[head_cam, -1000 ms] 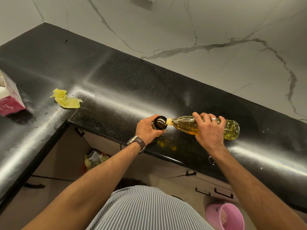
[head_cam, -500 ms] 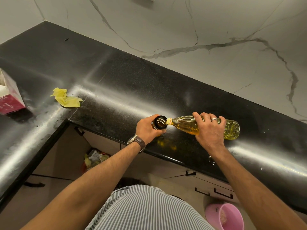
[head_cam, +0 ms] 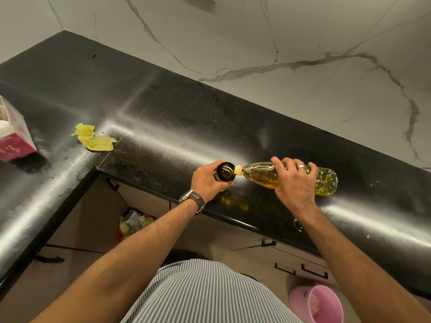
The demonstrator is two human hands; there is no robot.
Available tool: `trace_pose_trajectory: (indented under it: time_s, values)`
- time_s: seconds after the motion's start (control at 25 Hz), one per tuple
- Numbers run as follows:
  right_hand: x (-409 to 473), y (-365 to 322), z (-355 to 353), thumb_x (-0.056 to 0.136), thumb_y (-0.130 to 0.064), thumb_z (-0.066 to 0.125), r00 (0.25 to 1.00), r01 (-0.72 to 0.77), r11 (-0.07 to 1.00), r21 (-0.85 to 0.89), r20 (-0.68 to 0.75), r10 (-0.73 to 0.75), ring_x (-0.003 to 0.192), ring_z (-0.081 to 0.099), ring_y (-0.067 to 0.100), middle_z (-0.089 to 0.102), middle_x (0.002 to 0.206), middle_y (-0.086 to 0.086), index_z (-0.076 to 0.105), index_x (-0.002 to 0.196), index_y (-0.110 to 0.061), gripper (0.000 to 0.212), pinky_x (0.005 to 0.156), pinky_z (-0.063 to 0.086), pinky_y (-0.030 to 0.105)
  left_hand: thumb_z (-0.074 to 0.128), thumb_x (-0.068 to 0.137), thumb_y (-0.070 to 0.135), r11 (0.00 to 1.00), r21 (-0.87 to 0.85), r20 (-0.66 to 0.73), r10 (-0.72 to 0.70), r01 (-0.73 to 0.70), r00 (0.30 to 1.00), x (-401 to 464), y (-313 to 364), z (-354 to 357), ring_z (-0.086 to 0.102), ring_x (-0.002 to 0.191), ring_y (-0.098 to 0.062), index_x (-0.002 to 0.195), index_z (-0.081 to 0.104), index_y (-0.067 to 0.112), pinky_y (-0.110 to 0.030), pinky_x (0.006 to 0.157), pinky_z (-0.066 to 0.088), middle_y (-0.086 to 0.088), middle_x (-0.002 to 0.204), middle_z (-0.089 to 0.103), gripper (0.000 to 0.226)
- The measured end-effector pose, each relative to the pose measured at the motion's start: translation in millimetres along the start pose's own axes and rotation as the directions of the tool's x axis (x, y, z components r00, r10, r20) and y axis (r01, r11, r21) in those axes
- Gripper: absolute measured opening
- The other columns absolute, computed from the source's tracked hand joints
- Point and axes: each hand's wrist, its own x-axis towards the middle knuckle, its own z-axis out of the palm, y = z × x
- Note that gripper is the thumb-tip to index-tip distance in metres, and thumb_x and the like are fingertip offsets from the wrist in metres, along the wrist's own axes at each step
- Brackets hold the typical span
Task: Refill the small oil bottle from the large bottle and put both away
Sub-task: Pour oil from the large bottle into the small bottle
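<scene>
We're mid-pour. Our right hand (head_cam: 294,183) has the large bottle (head_cam: 289,177) tipped close to horizontal, neck pointing left, mouth right at the rim of the small oil bottle (head_cam: 225,172). That angle makes sense: the big bottle looks partly full, so it has to lie nearly flat before oil reaches the neck. Oil pools along its lower side.

The small bottle stands upright on the black countertop (head_cam: 163,117), near the front edge, open mouth up. Our left hand (head_cam: 208,180) wraps it from the near side, fingers and thumb curled round the body. Likely reason: stop it tipping or sliding if the big bottle's neck nudges it, and keep the opening lined up.

Right hand: fingers curled over the top of the large bottle's mid-body, thumb side toward the neck, firm full grip. Ring visible on one finger. Left: closed round the small bottle, watch on the wrist.

Fill level in the small one: dark glass, can't tell exactly; we see an oily sheen inside the mouth. Yellow reflections on the counter below the neck; can't tell if any of it is spill.

Judgement: refill step in progress, capping and putting away both bottles not yet done. Risk is overshoot, since the level is hard to read.
</scene>
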Motion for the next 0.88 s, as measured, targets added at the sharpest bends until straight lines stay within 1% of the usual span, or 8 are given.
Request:
trace_pose_trajectory:
  time_s: [0.32, 0.52, 0.68, 0.88]
  values:
    - [-2.1, -3.9, -1.7, 0.070, -0.028, 0.096, 0.999, -0.025, 1.000, 0.011, 0.020, 0.025, 0.122, 0.064, 0.037, 0.067, 0.131, 0.011, 0.051, 0.145, -0.025, 0.088, 0.105, 0.044, 0.066, 0.094, 0.071, 0.037, 1.000, 0.006, -0.004, 0.000, 0.000, 1.000, 0.0, 0.9, -0.2, 0.069, 0.107, -0.010, 0.124, 0.070, 0.025, -0.041, 0.096, 0.060, 0.008, 0.112, 0.077, 0.059]
    - [-4.7, -4.7, -1.5, 0.069, -0.027, 0.096, 0.999, -0.045, 0.999, 0.029, 0.030, 0.044, 0.122, 0.064, 0.037, 0.067, 0.131, 0.012, 0.051, 0.145, -0.025, 0.088, 0.105, 0.044, 0.066, 0.093, 0.070, 0.043, 1.000, 0.020, 0.005, -0.001, 0.001, 1.000, 0.3, -0.1, -0.3, 0.069, 0.105, -0.008, 0.122, 0.070, 0.028, -0.040, 0.094, 0.060, 0.012, 0.109, 0.076, 0.059]
    - [-8.8, -7.7, -0.2, 0.067, -0.028, 0.096, 0.992, -0.090, 0.994, 0.058, 0.089, 0.084, 0.125, 0.063, 0.035, 0.066, 0.133, 0.009, 0.048, 0.148, -0.026, 0.094, 0.106, 0.044, 0.064, 0.094, 0.070, 0.042, 1.000, 0.027, 0.000, -0.005, 0.005, 1.000, 0.3, 1.0, -0.6, 0.069, 0.106, -0.009, 0.124, 0.070, 0.026, -0.039, 0.096, 0.059, 0.010, 0.111, 0.077, 0.060]
    - [-12.4, -11.8, 1.8, 0.070, -0.037, 0.095, 0.977, -0.134, 0.987, 0.092, 0.178, 0.116, 0.133, 0.057, 0.031, 0.062, 0.141, 0.005, 0.041, 0.153, -0.030, 0.099, 0.110, 0.042, 0.061, 0.093, 0.072, 0.041, 0.999, 0.052, 0.001, -0.006, 0.006, 1.000, 0.2, 3.9, -0.9, 0.069, 0.109, -0.011, 0.127, 0.070, 0.022, -0.037, 0.099, 0.058, 0.006, 0.114, 0.077, 0.063]
